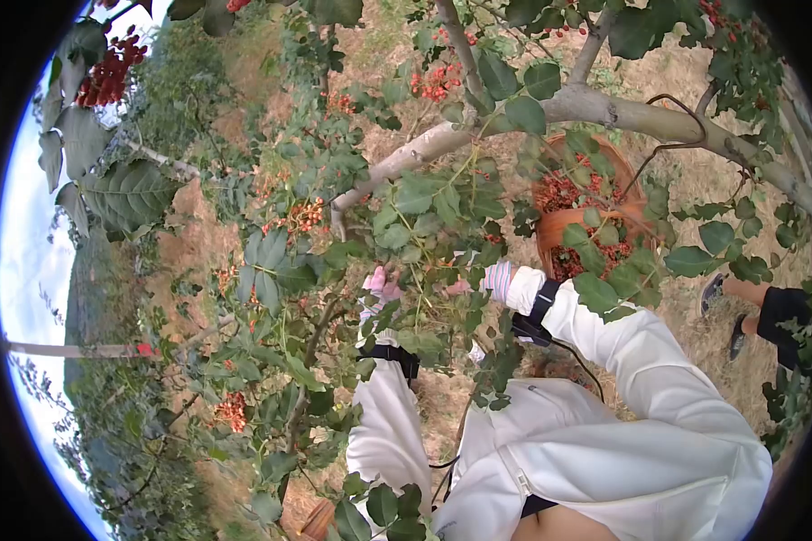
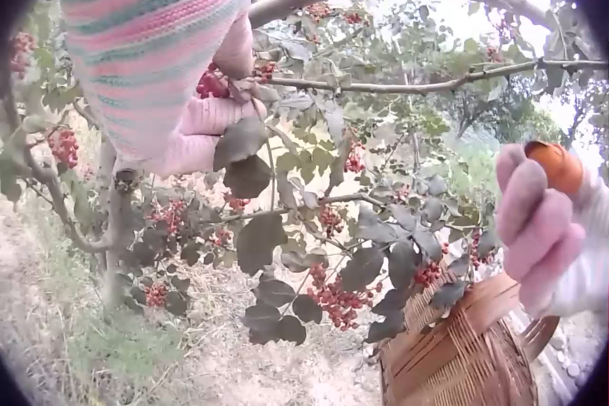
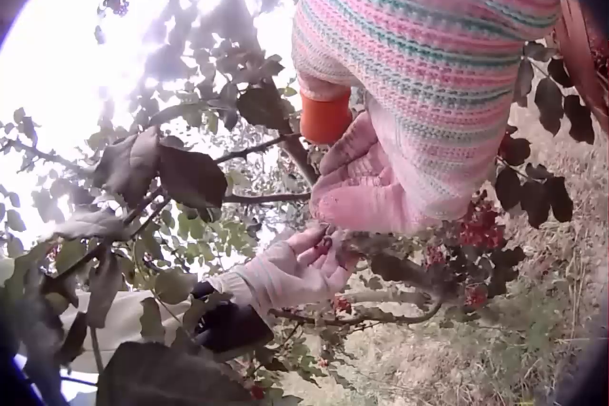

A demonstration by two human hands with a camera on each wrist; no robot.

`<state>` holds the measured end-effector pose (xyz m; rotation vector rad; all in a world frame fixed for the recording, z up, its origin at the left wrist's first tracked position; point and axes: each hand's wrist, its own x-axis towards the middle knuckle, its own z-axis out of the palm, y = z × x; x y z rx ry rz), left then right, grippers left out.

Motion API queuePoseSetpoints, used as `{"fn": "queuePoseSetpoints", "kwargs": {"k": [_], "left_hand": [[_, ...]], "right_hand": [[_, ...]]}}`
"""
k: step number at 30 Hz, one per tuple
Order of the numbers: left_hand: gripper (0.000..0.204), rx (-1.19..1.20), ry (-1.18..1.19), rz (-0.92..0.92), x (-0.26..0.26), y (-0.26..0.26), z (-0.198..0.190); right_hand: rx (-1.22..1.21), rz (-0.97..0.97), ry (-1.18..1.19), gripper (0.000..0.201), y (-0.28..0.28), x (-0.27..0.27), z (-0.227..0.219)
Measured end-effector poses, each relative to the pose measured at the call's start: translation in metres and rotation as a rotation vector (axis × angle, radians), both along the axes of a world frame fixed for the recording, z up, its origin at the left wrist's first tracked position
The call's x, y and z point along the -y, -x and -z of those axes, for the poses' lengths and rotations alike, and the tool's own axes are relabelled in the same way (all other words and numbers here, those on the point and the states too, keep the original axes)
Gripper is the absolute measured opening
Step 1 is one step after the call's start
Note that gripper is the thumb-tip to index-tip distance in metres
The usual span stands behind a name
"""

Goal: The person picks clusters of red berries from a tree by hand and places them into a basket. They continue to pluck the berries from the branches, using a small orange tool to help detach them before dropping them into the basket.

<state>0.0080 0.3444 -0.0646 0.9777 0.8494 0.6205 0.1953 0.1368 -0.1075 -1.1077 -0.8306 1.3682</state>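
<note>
Both hands wear striped knit gloves with pink fingers. In the left wrist view my left hand (image 2: 157, 63) pinches a small bunch of red berries (image 2: 211, 82) between thumb and fingers, beside a twig with dark leaves. My right hand (image 3: 409, 111) has an orange cap (image 3: 325, 117) on its thumb. Its fingers are loosely bent, and no berries show in them. In the head view the right hand (image 1: 496, 279) is close to the left hand (image 1: 381, 287), with leaves partly hiding both. More berry clusters (image 2: 341, 299) hang below the left hand.
A wicker basket (image 1: 550, 221) full of picked red berries hangs just beyond the right wrist. A thick bare branch (image 1: 595, 106) crosses over it. Leafy twigs surround both arms. At the far right another person's legs (image 1: 747, 293) stand on dry grass.
</note>
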Motion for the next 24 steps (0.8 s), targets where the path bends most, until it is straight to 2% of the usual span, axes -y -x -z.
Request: {"fn": "queuePoseSetpoints", "kwargs": {"k": [1,7,9,10,11,13,14,15,24], "left_hand": [[0.022,0.040,0.121,0.005,-0.001,-0.001,-0.006],[0.025,-0.051,0.213,0.069,-0.020,0.022,-0.022],[0.027,-0.287,-0.138,0.254,-0.028,0.026,-0.019],[0.026,-0.246,0.137,0.179,-0.036,0.022,-0.019],[0.026,-0.245,0.134,0.184,-0.040,0.025,-0.011],[0.025,-0.307,-0.295,0.297,-0.038,0.027,-0.009],[0.021,-0.233,0.232,0.065,-0.039,0.022,-0.005],[0.021,-0.209,0.295,0.010,-0.035,0.015,-0.007],[0.022,-0.185,0.174,0.150,0.000,-0.022,0.025]], "right_hand": [[0.064,0.018,0.047,0.043,0.007,-0.013,0.014],[0.046,0.198,0.239,0.039,0.053,-0.064,0.043],[0.017,0.248,0.269,0.038,0.067,-0.075,0.045],[0.008,0.262,0.281,0.038,0.071,-0.079,0.046],[-0.004,0.283,0.292,0.037,0.075,-0.082,0.047],[-0.028,0.320,0.307,0.036,0.082,-0.086,0.047],[-0.040,0.337,0.310,0.035,0.085,-0.088,0.048],[-0.047,0.347,0.311,0.035,0.088,-0.088,0.047],[-0.056,0.516,0.304,0.030,0.127,-0.096,0.037]]}}
